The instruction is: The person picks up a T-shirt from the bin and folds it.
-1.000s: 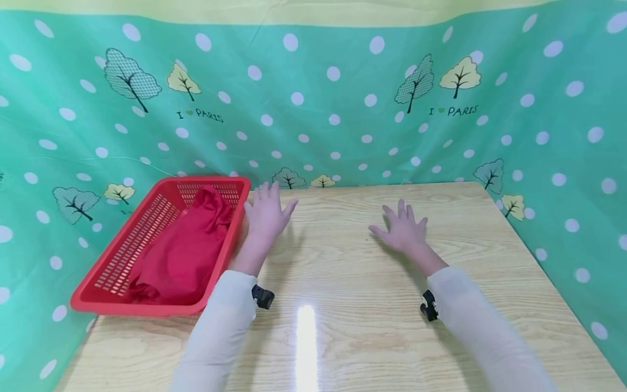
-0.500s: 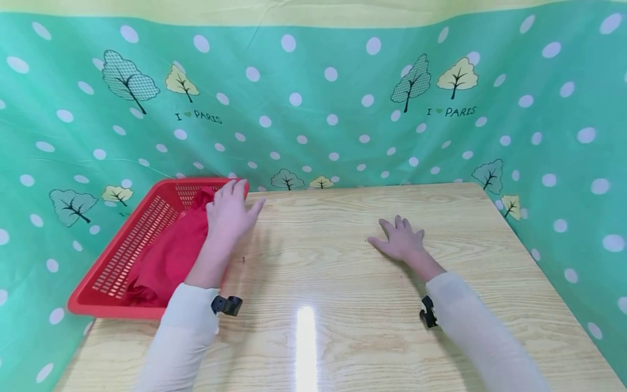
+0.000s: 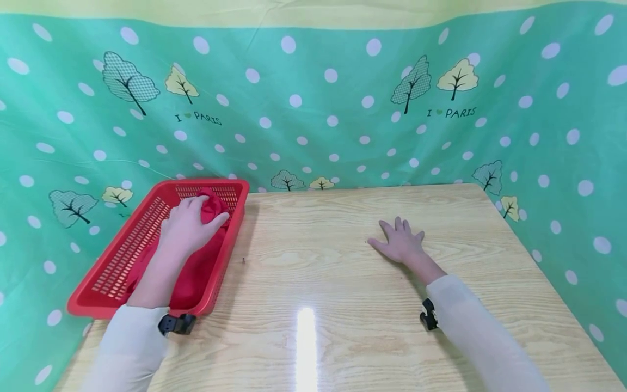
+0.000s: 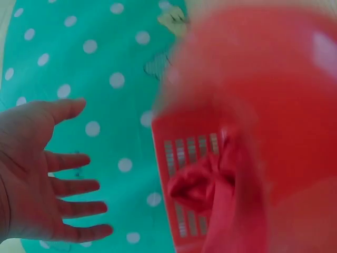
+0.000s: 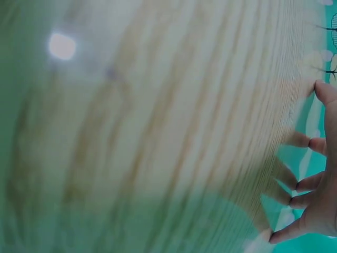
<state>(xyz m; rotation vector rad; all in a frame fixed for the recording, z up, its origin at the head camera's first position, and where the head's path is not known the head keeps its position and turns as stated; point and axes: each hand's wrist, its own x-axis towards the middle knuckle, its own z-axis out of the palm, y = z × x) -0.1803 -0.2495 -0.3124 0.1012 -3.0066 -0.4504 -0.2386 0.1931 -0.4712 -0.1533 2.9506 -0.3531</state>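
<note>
My left hand [image 3: 188, 226] hovers over the red cloth [image 3: 198, 267] inside the red basket [image 3: 122, 250]; its fingers [image 4: 71, 187] are spread, gripping nothing, with the cloth's bunched top just beside them. My right hand [image 3: 399, 242] lies flat on the bench [image 3: 343, 305], fingers spread.

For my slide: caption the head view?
Left hand reaches over red cloth in basket; right hand flat on table.

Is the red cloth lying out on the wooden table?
No, the red cloth lies inside the red basket, under the left hand.
</note>
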